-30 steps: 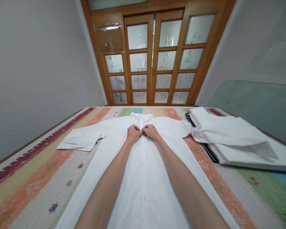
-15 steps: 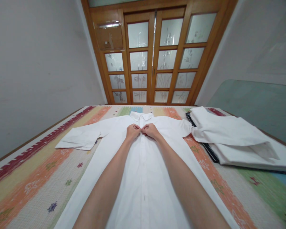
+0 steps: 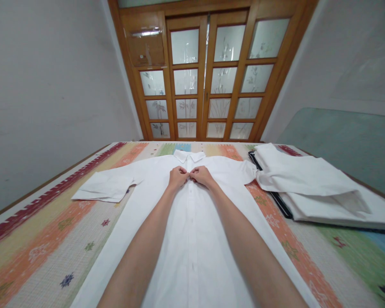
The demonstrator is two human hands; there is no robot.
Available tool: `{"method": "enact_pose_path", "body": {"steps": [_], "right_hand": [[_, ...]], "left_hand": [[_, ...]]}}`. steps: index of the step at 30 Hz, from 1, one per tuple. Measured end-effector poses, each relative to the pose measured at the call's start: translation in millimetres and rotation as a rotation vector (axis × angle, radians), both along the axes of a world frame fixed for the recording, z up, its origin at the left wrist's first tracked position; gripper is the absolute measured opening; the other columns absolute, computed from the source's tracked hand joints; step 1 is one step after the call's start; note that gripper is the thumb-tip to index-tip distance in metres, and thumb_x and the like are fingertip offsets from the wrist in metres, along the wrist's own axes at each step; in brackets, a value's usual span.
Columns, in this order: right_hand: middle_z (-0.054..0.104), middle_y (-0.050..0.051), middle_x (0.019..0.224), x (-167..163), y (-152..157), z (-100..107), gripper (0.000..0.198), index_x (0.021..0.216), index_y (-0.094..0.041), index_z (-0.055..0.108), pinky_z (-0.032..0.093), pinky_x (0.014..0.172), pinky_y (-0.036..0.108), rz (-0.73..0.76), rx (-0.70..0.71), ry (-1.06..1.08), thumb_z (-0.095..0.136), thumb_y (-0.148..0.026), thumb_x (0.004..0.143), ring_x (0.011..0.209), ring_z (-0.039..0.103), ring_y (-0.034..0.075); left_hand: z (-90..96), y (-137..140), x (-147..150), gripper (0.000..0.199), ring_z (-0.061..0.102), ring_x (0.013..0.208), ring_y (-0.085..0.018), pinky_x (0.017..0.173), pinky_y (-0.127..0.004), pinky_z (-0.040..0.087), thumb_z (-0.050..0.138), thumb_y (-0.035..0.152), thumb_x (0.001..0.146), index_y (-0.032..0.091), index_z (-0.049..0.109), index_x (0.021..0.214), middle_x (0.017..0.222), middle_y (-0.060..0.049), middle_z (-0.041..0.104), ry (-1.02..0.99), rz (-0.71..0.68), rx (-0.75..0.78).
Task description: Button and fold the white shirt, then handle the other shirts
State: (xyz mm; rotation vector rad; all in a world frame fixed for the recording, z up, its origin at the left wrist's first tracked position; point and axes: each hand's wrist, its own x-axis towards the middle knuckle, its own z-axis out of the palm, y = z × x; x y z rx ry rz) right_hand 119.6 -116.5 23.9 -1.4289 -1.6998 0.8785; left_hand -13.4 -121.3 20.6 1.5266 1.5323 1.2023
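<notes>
A white button-up shirt (image 3: 192,239) lies face up with its collar (image 3: 188,157) at the far end. Both of my hands meet at its front placket, a little below the collar. The fingers of my left hand (image 3: 179,176) are pinched closed on the placket from the left. From the right, my right hand (image 3: 201,176) pinches the same spot, fingertips almost touching the left ones. Any button between the fingertips is too small or hidden to make out. The left sleeve in view (image 3: 104,187) is spread out flat and bent toward me.
A patterned striped cloth (image 3: 93,231) covers the surface under the shirt. At the right, folded white fabric (image 3: 311,175) lies on a flat white, dark-edged pile, with the shirt's other sleeve reaching it. Beyond stand wooden glass-paned doors (image 3: 208,77); a pale green panel (image 3: 343,132) is at the right.
Both hands stay pinched at the same place on the placket, with only very slight finger movement. The whole view has shifted a few pixels.
</notes>
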Motion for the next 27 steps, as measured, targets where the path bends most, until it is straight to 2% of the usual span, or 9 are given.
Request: {"method": "enact_pose_path", "body": {"steps": [9, 16, 27], "right_hand": [[0.056, -0.003, 0.044, 2.4, 2.2, -0.2, 0.006, 0.066, -0.011, 0.066, 0.031, 0.039, 0.015, 0.021, -0.072, 0.015, 0.061, -0.009, 0.065, 0.036, 0.043, 0.005], [0.054, -0.004, 0.041, -1.8, 3.9, 1.2, 0.005, 0.062, -0.012, 0.065, 0.029, 0.035, 0.015, -0.05, -0.125, 0.006, 0.062, -0.008, 0.063, 0.032, 0.04, 0.005], [0.057, -0.002, 0.045, -3.2, -6.1, 7.8, 0.005, 0.064, -0.012, 0.065, 0.031, 0.037, 0.015, -0.08, -0.08, -0.026, 0.061, -0.013, 0.068, 0.034, 0.042, 0.005]], "left_hand": [[-2.2, 0.9, -2.4, 0.012, 0.053, 0.04, -0.009, 0.041, -0.018, 0.039, 0.061, 0.011, 0.062, 0.017, 0.052, 0.067, 0.048, 0.005, 0.057, 0.011, -0.02, 0.01], [-7.7, 5.8, -3.2, 0.013, 0.055, 0.048, -0.01, 0.049, -0.02, 0.041, 0.061, 0.01, 0.059, 0.018, 0.051, 0.062, 0.051, 0.005, 0.057, 0.052, -0.012, 0.054], [-5.8, 5.6, -2.3, 0.027, 0.054, 0.06, -0.011, 0.063, -0.022, 0.041, 0.059, 0.006, 0.061, 0.022, 0.038, 0.07, 0.062, 0.007, 0.056, 0.068, -0.03, 0.098]]}}
